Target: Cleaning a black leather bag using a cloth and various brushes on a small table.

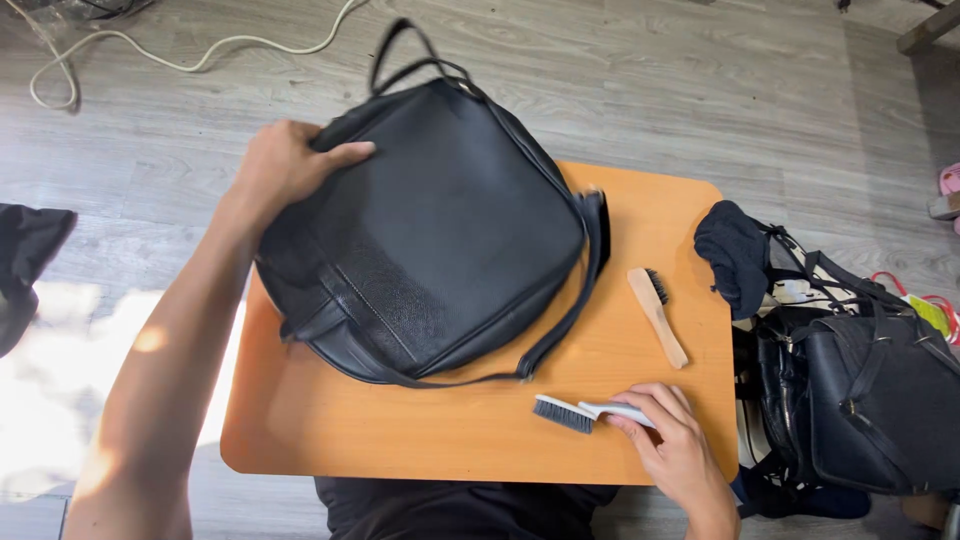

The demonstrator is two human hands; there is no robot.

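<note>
Right hand (672, 440) closed on white-handled brush (585, 411) at near surface (400, 430) edge, left hand (285, 165) spread flat on black bag (440, 230), wooden brush (657, 315) right.

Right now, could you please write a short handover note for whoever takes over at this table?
Left hand: flat on the top edge of the black backpack, steadying it on the orange table.
Right hand: closed on the white-handled brush, bristles resting on the table, away from the bag.
Wooden brush: lying unused right of the bag.
Done: backpack laid flat, brush in hand.
Left: no brush touches the backpack yet.
</note>
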